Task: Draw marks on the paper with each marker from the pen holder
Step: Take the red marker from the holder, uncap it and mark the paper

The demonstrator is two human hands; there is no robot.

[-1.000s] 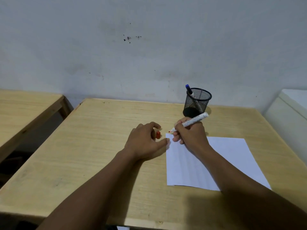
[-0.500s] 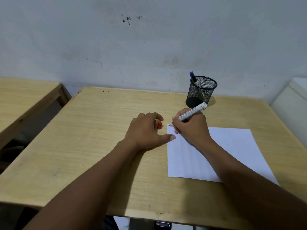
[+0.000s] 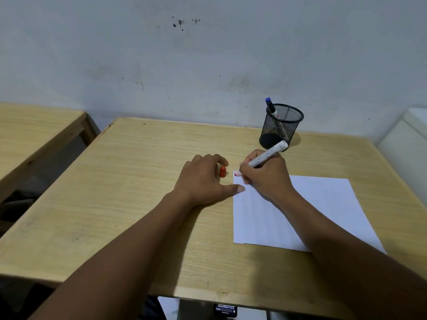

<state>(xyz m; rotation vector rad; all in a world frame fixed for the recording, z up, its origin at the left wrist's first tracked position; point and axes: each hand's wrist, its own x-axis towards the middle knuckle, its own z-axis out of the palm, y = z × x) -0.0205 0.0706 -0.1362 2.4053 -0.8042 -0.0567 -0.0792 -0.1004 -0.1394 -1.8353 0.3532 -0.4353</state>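
A white sheet of paper [image 3: 323, 204] lies on the wooden desk [image 3: 129, 181]. My right hand [image 3: 265, 179] grips a white marker [image 3: 268, 157] with its red tip touching the paper's far left corner, where a small red mark shows. My left hand [image 3: 203, 181] rests on the desk beside the paper, its curled fingers holding the red marker cap [image 3: 222, 172], thumb touching the paper's edge. A black mesh pen holder [image 3: 280, 125] stands behind my right hand with a blue-capped marker [image 3: 270, 107] in it.
A grey wall rises right behind the desk. A second wooden table [image 3: 34, 135] stands to the left across a gap. A white object [image 3: 406, 139] sits at the right edge. A phone [image 3: 225, 310] shows below the desk's front edge.
The camera has tilted, shifting the scene. The marker tip has come down onto the paper's corner and a small red mark has appeared. My left hand has barely moved.
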